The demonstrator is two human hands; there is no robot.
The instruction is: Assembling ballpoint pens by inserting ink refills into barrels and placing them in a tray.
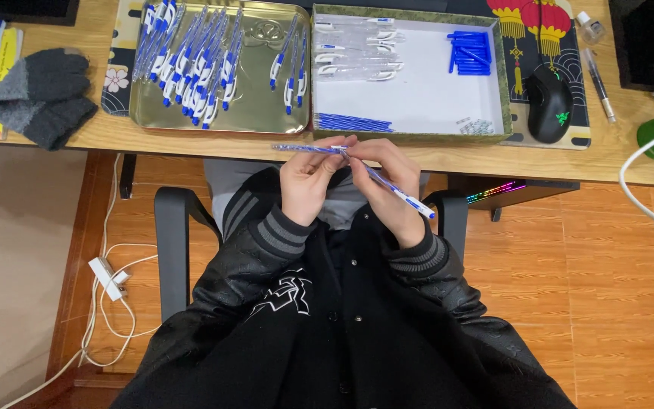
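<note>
Over the lap, just below the near edge of the table (569, 163), both hands meet: left hand (308, 182) pinches a thin blue ink refill (304, 148) held level, right hand (387, 185) is closed around a blue-and-white pen barrel (399, 193) angled down to the right, apparently so the two ends line up where the fingertips touch. On the table, a gold metal tray (263, 113) holds many blue-and-white pens, likely kept apart from loose parts. Beside it, a white-lined box (418, 91) keeps clear barrels, blue caps (469, 53) and spare refills (353, 122) in separate heaps within reach.
</note>
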